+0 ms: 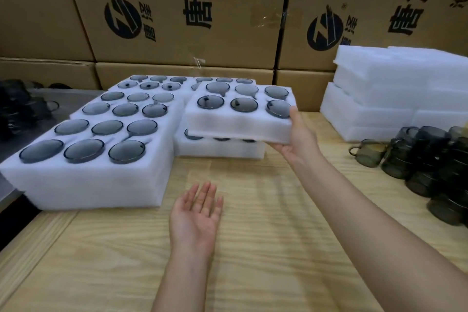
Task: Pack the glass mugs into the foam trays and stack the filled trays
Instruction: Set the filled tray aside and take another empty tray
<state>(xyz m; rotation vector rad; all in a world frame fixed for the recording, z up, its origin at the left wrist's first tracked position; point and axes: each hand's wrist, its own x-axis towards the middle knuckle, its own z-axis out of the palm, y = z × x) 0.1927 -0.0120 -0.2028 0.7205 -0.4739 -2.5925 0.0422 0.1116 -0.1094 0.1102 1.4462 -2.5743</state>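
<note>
My right hand (298, 134) grips the near right corner of a filled white foam tray (235, 123), thumb on top and fingers beneath. The tray holds several grey glass mugs and hangs tilted just above another filled tray (217, 150) lying on the wooden table. My left hand (196, 215) hovers palm up over the table with straight fingers and holds nothing. To the left stand stacks of filled trays (93, 172). Loose dark glass mugs (425, 159) are piled at the right.
A pile of white foam trays (395, 91) stands at the back right. Printed cardboard boxes (177, 12) wall off the back. More dark mugs (22, 106) sit on a grey surface at far left. Bare wooden tabletop (253, 248) lies in front.
</note>
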